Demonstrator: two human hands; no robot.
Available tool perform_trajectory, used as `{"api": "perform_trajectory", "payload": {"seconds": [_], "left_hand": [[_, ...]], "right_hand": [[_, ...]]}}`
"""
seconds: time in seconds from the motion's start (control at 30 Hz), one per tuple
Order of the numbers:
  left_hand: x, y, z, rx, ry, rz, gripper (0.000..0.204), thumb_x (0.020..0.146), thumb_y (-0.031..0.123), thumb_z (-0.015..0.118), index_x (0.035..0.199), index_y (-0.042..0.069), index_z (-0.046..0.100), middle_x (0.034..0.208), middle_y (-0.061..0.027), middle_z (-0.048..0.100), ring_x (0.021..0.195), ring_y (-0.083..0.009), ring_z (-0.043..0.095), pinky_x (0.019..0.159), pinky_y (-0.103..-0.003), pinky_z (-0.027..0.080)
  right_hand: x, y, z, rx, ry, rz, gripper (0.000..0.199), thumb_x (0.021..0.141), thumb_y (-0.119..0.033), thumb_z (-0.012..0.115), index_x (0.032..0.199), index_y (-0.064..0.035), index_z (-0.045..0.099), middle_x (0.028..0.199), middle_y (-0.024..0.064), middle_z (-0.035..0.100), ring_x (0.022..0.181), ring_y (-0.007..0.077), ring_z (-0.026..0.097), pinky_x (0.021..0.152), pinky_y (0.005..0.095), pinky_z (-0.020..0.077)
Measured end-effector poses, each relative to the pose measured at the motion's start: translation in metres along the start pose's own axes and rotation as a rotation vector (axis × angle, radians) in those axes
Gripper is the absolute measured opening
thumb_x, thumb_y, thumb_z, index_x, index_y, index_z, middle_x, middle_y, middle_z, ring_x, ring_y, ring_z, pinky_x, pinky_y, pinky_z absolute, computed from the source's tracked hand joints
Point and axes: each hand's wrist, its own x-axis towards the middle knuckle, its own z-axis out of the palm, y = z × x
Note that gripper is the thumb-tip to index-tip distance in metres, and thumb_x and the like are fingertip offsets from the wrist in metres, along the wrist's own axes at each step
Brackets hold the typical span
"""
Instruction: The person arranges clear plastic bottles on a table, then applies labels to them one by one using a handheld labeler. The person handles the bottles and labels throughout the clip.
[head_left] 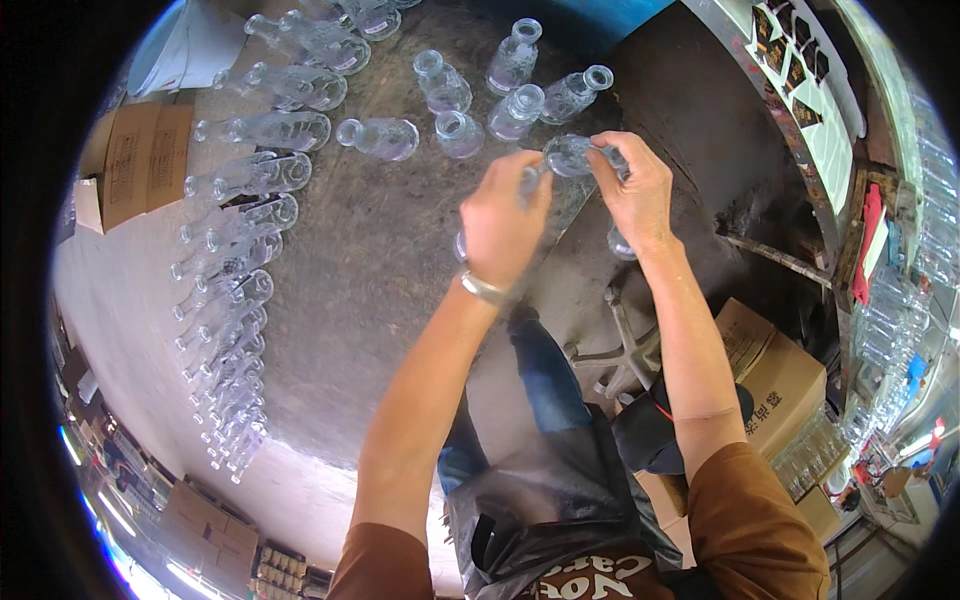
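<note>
My left hand [503, 218], slightly blurred, is closed around clear glass; a piece of the left-hand bottle [528, 181] shows under the fingers, the rest hidden by the hand. Just to the right, my right hand [634, 190] has thumb and fingers bent on another clear glass bottle [568, 157], whose rounded end points toward the left hand. More glass [621, 243] shows below the right hand; I cannot tell which bottle it belongs to. Beyond both hands stand several small-necked bottles [515, 112] on the dark worktop [350, 300], and one bottle [378, 138] lies on its side or leans strongly.
A long curved row of clear bottles [268, 172] lines the worktop's left side. An opened cardboard box [145, 155] sits at the far left. Below on the right are a chair base [625, 350] and another carton [785, 385]. Bottles [885, 320] are stacked at the right.
</note>
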Motion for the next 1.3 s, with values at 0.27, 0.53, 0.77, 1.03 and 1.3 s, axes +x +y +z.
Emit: {"api": "perform_trajectory", "payload": {"seconds": [0.27, 0.53, 0.77, 1.03, 1.3], "left_hand": [[0.037, -0.009, -0.046, 0.301, -0.079, -0.244, 0.047, 0.085, 0.027, 0.071, 0.122, 0.002, 0.058, 0.085, -0.0212, 0.071, 0.077, -0.0391, 0.070, 0.070, -0.050, 0.054], [0.027, -0.024, -0.065, 0.341, -0.071, -0.273, 0.031, 0.085, 0.023, 0.069, 0.102, 0.001, 0.057, 0.076, -0.0219, 0.069, 0.074, -0.0439, 0.068, 0.068, -0.053, 0.054], [-0.110, -0.024, -0.184, 0.044, 0.254, -0.426, 0.028, 0.084, 0.013, 0.072, 0.106, 0.002, 0.058, 0.082, -0.0189, 0.070, 0.068, -0.0379, 0.068, 0.060, -0.045, 0.055], [-0.325, -0.063, -0.392, 0.414, 0.619, -0.812, 0.028, 0.087, 0.018, 0.074, 0.110, 0.003, 0.068, 0.091, -0.0202, 0.073, 0.082, -0.0347, 0.074, 0.070, -0.037, 0.057], [-0.501, -0.170, -0.579, 0.607, 0.636, -0.985, 0.035, 0.087, 0.025, 0.072, 0.113, 0.002, 0.067, 0.093, -0.0223, 0.073, 0.086, -0.0372, 0.073, 0.073, -0.041, 0.057]], "right_hand": [[0.054, -0.031, -0.014, -0.323, -0.193, 0.064, 0.047, 0.085, -0.020, 0.073, 0.128, -0.0095, 0.056, 0.093, 0.0187, 0.072, 0.087, 0.0426, 0.069, 0.076, 0.0473, 0.0548], [0.052, -0.005, -0.009, -0.432, -0.338, 0.059, 0.027, 0.090, -0.023, 0.069, 0.113, -0.0097, 0.066, 0.091, 0.0200, 0.073, 0.087, 0.0386, 0.071, 0.076, 0.0454, 0.0540], [-0.045, -0.082, -0.038, -0.475, -0.419, -0.056, 0.030, 0.095, -0.022, 0.064, 0.115, 0.0004, 0.067, 0.100, 0.0243, 0.070, 0.095, 0.0394, 0.070, 0.082, 0.0418, 0.0526], [-0.180, -0.261, 0.097, -0.204, -0.879, -0.244, 0.023, 0.087, -0.011, 0.070, 0.109, -0.0045, 0.068, 0.095, 0.0192, 0.073, 0.089, 0.0355, 0.072, 0.078, 0.0395, 0.0548], [-0.286, -0.421, 0.272, -0.077, -1.042, -0.544, 0.027, 0.086, -0.003, 0.072, 0.111, -0.0013, 0.065, 0.091, 0.0145, 0.073, 0.085, 0.0297, 0.073, 0.073, 0.0363, 0.0558]]}}
